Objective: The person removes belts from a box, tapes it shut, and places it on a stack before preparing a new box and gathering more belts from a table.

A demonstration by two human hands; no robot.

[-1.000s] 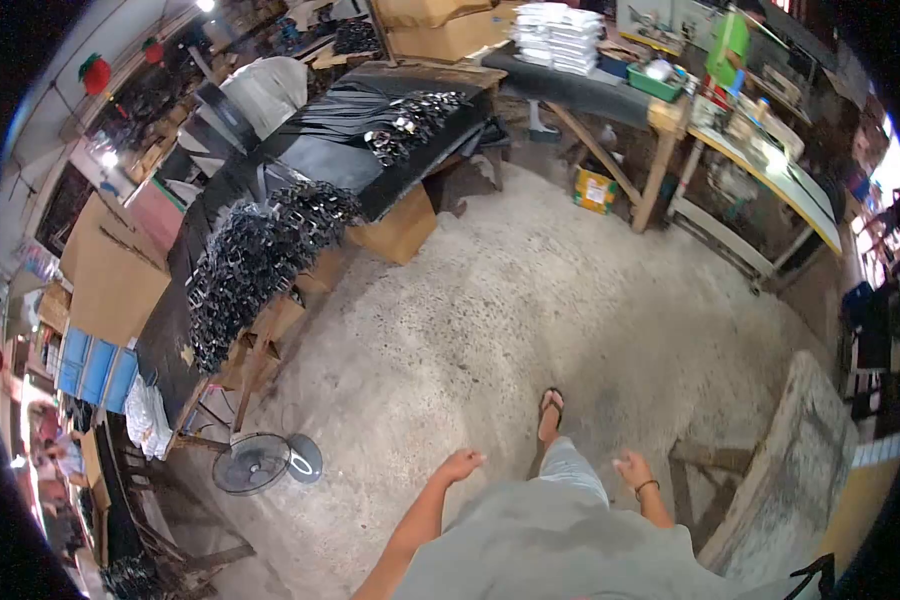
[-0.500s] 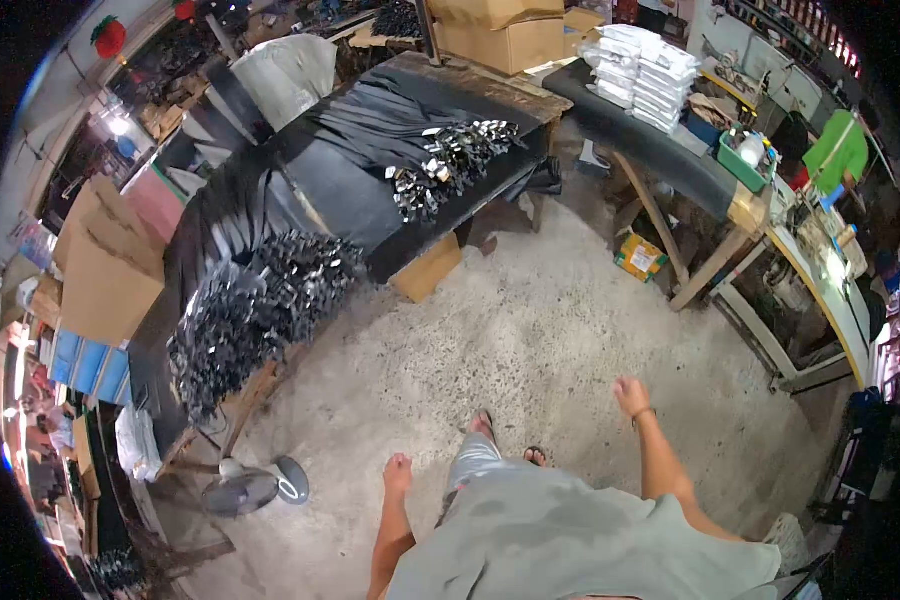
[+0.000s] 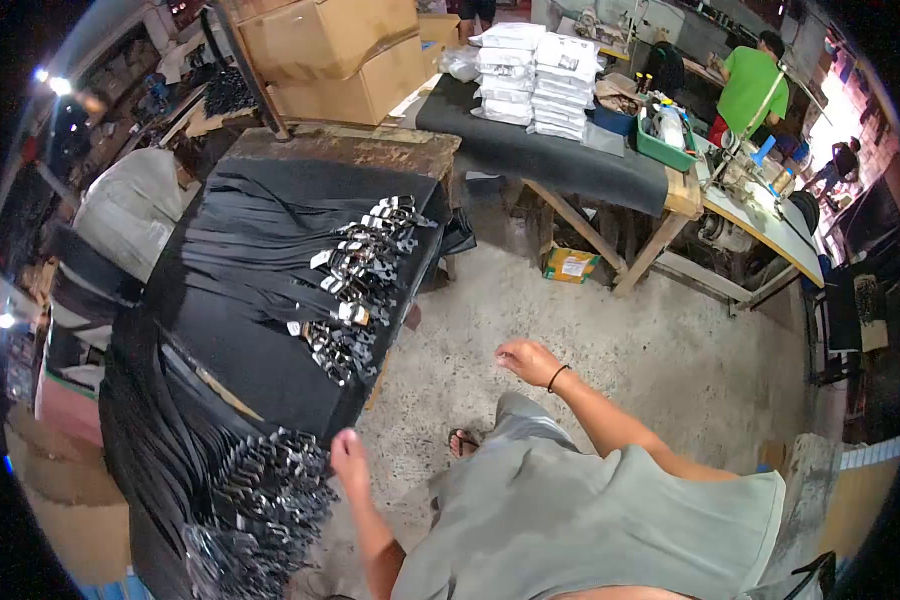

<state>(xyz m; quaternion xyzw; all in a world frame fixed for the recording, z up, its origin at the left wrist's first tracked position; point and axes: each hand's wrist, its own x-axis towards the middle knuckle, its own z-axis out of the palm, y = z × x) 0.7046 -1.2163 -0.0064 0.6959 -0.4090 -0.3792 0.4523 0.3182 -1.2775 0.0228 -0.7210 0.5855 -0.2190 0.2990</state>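
Note:
My left hand hangs beside the front edge of a black-covered table, close to a dense pile of black straps with metal buckles. Its fingers look curled in, with nothing visible in them. My right hand is out over the concrete floor, wearing a dark wristband; its fingers are loosely bent and partly apart, with nothing in them. Farther along the table lies a second bundle of black straps, its buckles gathered at the edge nearest me.
Large cardboard boxes stand behind the table. Ahead, a second black-topped table carries white plastic packs and a green basket. A sewing machine table is at right, with a person in a green shirt beyond.
I have stepped forward and my view has turned right. The strap table is now closer along my left side. My left hand is nearer the buckle pile, and my right hand has swung inward.

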